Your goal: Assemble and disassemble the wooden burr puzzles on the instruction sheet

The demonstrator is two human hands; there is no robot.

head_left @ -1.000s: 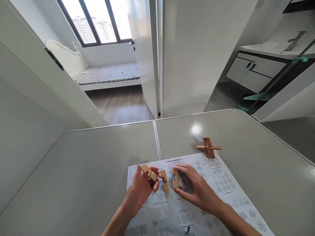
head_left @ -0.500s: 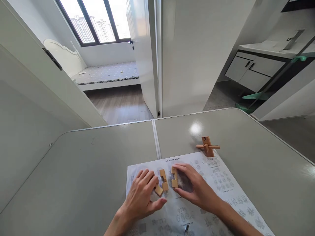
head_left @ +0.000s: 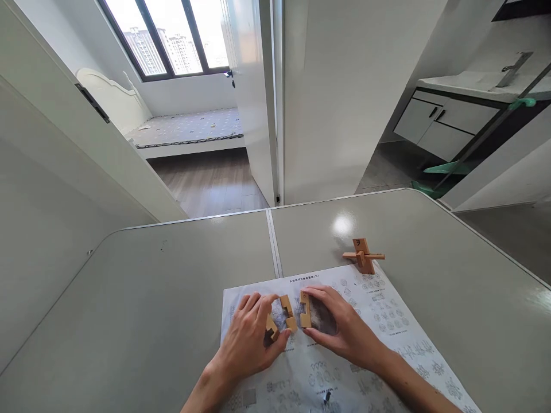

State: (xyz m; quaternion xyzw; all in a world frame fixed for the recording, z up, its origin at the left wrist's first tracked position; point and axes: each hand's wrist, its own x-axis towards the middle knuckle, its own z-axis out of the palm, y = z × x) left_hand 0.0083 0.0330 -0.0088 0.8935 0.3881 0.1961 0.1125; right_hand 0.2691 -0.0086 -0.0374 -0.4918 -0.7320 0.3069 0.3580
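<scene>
On the printed paper sheet (head_left: 301, 355), my right hand (head_left: 340, 321) pinches a notched wooden puzzle piece (head_left: 306, 318) end to end between thumb and fingers, its notch facing left. Just left of it, a second notched wooden puzzle piece (head_left: 286, 304) stands between the index finger and thumb of my left hand (head_left: 249, 332), which touch its two ends. A third wooden piece (head_left: 272, 326) lies partly hidden under my left palm. A narrow gap separates the two held pieces.
Beyond the sheet's upper right edge stands an assembled wooden cross-shaped puzzle (head_left: 361, 256) with a black mark. A small dark object (head_left: 328, 396) lies near the sheet's bottom. The grey table (head_left: 142, 310) has a metal seam and rounded far corners.
My left index finger and thumb have closed in on the middle notched piece, which has tilted slightly. The third piece has shifted left under my palm. My right hand has stayed still.
</scene>
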